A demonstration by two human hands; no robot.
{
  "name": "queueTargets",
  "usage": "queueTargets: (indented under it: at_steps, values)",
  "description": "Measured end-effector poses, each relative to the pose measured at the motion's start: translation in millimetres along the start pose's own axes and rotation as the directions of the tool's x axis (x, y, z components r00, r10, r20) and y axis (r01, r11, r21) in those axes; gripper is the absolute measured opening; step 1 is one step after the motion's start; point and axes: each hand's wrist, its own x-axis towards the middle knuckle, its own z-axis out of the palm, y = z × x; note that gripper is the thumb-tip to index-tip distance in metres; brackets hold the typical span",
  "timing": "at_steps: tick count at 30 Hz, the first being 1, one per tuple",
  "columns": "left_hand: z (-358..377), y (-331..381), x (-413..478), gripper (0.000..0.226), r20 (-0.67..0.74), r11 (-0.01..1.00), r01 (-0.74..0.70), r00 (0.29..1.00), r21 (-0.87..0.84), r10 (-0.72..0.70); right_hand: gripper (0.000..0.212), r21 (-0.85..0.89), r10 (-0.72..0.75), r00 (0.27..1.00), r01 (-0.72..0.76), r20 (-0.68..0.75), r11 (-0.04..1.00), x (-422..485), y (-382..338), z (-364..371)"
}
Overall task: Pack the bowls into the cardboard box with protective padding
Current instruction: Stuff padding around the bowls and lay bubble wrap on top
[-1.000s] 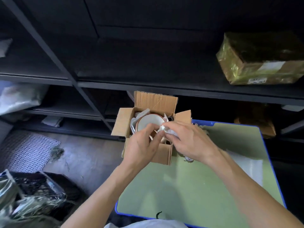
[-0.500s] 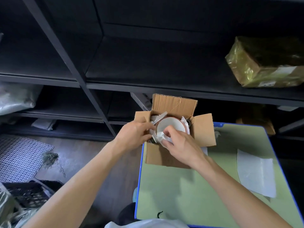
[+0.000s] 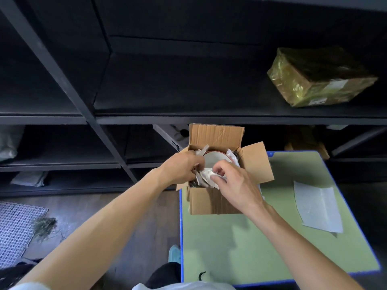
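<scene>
Far left on the floor lies a white mesh mat point(image 3: 14, 229), with a clump of dry grass point(image 3: 44, 226) just to its right. Behind them stands dark shelving point(image 3: 146, 118), and pale bags point(image 3: 8, 143) sit on its lower left shelves. The left hand point(image 3: 182, 167) reaches in over the left rim of the cardboard box point(image 3: 215, 203), covering most of the left flap. Its grip is closed, the fingers curled round the left edge of the crumpled white padding paper point(image 3: 206, 174). The box stands upright on the far left corner of the green tabletop point(image 3: 240, 243), which has a blue rim, and its far and right flaps are folded open. Inside it sits a white bowl point(image 3: 215, 160) with a reddish rim. The bowl faces up, with padding tucked around it on the left, near and right sides. The right hand point(image 3: 236, 185) comes over the near right part of the box. Its grip is a tight pinch, with thumb and fingertips holding the bunched padding at the near edge of the bowl. Near the person, a teal shoe point(image 3: 174, 253) shows on the floor just left of the tabletop. Further right, a flat white sheet point(image 3: 318, 208) lies on the tabletop, well apart from the box. On the upper shelf at the far right rests a parcel wrapped in shiny gold film point(image 3: 314, 80), bearing a white label.
</scene>
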Motion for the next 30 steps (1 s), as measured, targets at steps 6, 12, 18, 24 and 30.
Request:
queueTargets:
  at_steps: [6,12,18,24,30]
  values:
    - [-2,-13,-3,0.017,-0.043,0.994,-0.073,0.997,-0.087,0.07,0.006,0.046,-0.075,0.993,0.071,0.095,0.996,7,-10,11]
    - [-4,-16,-1,0.01,-0.024,0.971,0.021,0.999,-0.239,-0.028,0.004,-0.001,-0.022,0.994,0.023,0.111,1.0,12,-17,26]
    - [-19,-19,12,0.021,0.15,0.958,0.103,0.987,-0.269,-0.064,0.008,-0.055,-0.054,0.996,0.058,0.076,0.997,15,-22,34]
    - [-21,-19,20,0.018,0.21,0.971,0.103,0.976,-0.216,-0.057,0.01,-0.133,-0.073,0.99,0.089,0.117,0.987,22,-25,40]
    - [-14,-22,20,0.003,0.185,0.98,0.1,0.98,-0.171,-0.068,0.013,-0.177,-0.151,0.983,0.167,0.102,0.97,22,-27,48]
